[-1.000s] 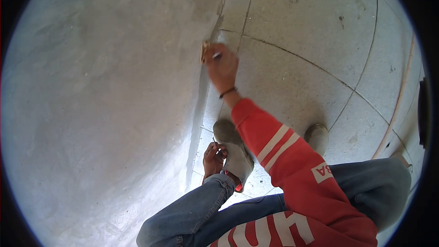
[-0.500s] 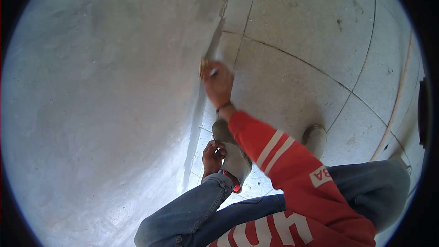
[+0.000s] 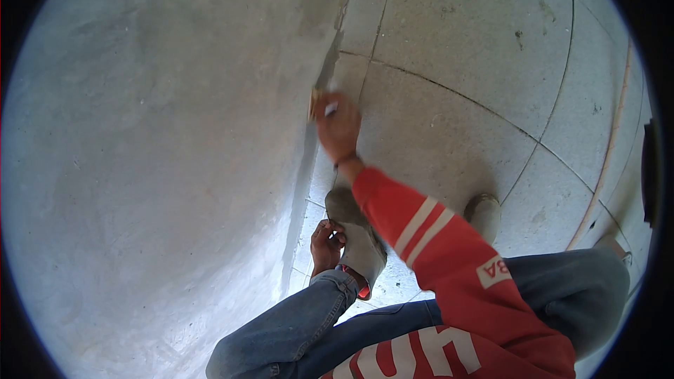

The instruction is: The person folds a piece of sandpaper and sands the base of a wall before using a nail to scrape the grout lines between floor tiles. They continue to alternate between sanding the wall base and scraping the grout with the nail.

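My right hand, at the end of a red sleeve, is closed around a small tan, block-like tool. The tool's outer side meets the grey strip along the base of the wall. Motion blur hides its exact kind; a small pale and dark spot shows between my fingers. Low down, my left hand has its fingers curled in, the tips against the side of the grey boot on my left foot. Whether those fingers pinch something small cannot be made out.
Large floor tiles with dark joints spread to the right of the wall. My other boot rests on them. A thin orange-brown hose or cable runs along the right, near a dark object at the edge.
The right hand and the tan tool have shifted very slightly along the wall base. The left hand stays beside the boot.
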A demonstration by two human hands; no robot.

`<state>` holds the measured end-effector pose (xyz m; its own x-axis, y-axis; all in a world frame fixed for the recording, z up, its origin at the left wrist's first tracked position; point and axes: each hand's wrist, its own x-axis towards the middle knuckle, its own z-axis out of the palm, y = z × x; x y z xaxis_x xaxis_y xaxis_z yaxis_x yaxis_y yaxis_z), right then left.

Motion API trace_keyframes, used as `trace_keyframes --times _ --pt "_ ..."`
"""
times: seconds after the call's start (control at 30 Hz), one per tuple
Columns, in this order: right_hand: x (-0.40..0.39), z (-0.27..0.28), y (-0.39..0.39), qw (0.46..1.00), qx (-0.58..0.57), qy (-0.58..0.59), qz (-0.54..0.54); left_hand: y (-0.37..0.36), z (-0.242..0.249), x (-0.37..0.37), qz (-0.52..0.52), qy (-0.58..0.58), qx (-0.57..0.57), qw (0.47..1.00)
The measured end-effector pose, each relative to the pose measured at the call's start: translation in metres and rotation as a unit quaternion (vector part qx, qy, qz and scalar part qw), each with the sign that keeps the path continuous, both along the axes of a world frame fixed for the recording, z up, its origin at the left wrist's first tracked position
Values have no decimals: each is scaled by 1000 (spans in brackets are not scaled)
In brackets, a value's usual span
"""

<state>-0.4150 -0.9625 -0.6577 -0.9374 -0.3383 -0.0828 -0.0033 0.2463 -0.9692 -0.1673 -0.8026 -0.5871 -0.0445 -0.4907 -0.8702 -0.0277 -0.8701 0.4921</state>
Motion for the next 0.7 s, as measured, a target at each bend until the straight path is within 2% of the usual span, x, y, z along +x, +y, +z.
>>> trace_keyframes --times 0.07,0.17,0.23,0.3,0.4,0.47,0.53,0.57,0.63,0.7 --pt "45 7 39 966 -49 -223 120 -2 -1 -2 3 -14 -7 1000" --pt "39 -1 41 961 -44 -245 122 -3 -1 -1 -5 -17 -11 1000" --pt "-20 -9 7 993 -3 -110 49 -1 3 -3 8 -10 -9 1000" --pt "-80 -18 -29 988 -12 -151 39 1 4 -2 -14 -12 -9 1000" --pt "-80 -35 -48 993 -31 -115 9 5 3 0 29 10 -7 1000" --pt "-23 -15 -22 998 34 30 -34 3 -3 2 22 3 -12 1000" --pt "36 -12 21 994 -13 -96 56 0 -5 3 13 -11 -12 1000" --pt "47 -13 29 994 -12 -98 52 -2 -5 3 4 -15 -9 1000" --pt "57 -11 38 981 -17 -180 77 -5 -5 2 -5 -19 -4 1000" --pt "11 -15 10 996 -13 -83 22 -1 -2 0 7 -22 -13 1000"
